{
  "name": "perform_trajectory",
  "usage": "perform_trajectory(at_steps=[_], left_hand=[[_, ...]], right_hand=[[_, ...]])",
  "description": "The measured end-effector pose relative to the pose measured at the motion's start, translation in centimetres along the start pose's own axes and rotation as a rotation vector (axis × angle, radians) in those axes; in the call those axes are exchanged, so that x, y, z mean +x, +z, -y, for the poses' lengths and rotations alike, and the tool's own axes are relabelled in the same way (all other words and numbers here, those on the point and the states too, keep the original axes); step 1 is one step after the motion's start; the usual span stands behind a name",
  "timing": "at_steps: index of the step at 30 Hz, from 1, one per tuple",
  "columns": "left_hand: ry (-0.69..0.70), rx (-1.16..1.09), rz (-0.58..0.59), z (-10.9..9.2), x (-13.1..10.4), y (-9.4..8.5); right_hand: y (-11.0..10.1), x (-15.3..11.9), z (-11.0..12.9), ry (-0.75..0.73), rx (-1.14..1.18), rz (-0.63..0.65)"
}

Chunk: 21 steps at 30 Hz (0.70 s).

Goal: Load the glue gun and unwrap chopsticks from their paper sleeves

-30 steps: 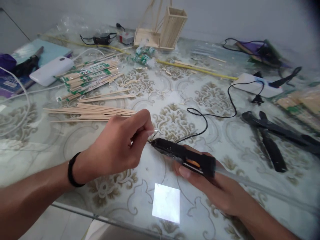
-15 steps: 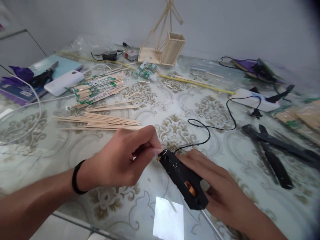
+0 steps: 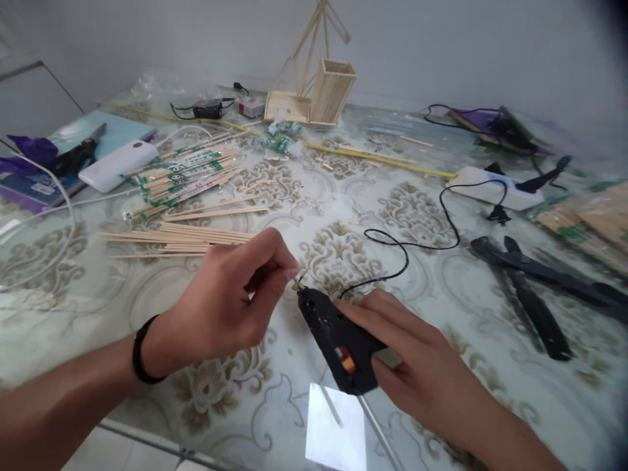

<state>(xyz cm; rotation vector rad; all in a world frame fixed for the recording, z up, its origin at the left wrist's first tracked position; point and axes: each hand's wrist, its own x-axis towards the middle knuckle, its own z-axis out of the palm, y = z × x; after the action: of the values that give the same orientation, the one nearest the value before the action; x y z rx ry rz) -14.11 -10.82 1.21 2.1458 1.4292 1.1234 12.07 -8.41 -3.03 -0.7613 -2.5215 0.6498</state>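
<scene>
My right hand [image 3: 407,353] is wrapped round the handle of a black glue gun [image 3: 338,340], whose nozzle points up and to the left. A clear glue stick [image 3: 380,432] sticks out of the gun's rear end. Thumb and forefinger of my left hand [image 3: 235,294], which has a black band at the wrist, are pinched together right at the nozzle tip. Something small and pale shows at those fingertips, too small to name. Behind my left hand lies a loose bunch of thin wooden sticks [image 3: 171,239], partly covered by it.
Wrapped chopsticks [image 3: 189,170] and a white power bank [image 3: 118,167] lie at left. A stick-built model [image 3: 333,91] stands by the wall. The gun's black cord [image 3: 417,247] trails toward a white power strip [image 3: 490,186]. Black pliers [image 3: 534,297] lie at right.
Both hands and the glue gun have shifted slightly left and up in view. The gun's rear has swung left, and its nozzle shows more plainly beside my left fingertips.
</scene>
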Motion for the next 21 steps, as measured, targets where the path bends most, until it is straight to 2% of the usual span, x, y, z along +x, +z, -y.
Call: perform_trajectory(at_steps=[3, 10, 16, 21], left_hand=[[-0.042, -0.050, 0.034, -0.1, 0.1, -0.1], [0.003, -0.060, 0.251, -0.8, 0.2, 0.0], [0.042, -0.061, 0.329, -1.1, 0.0, 0.2], [0.116, 0.064, 0.360, -1.2, -0.2, 0.4]], right_hand=[[0.1, 0.4, 0.3, -0.019, -0.140, -0.001], [0.2, 0.2, 1.1, -0.124, -0.347, 0.031], [0.0, 0.1, 1.6, -0.116, -0.333, 0.041], [0.0, 0.1, 1.7, -0.124, -0.314, 0.042]])
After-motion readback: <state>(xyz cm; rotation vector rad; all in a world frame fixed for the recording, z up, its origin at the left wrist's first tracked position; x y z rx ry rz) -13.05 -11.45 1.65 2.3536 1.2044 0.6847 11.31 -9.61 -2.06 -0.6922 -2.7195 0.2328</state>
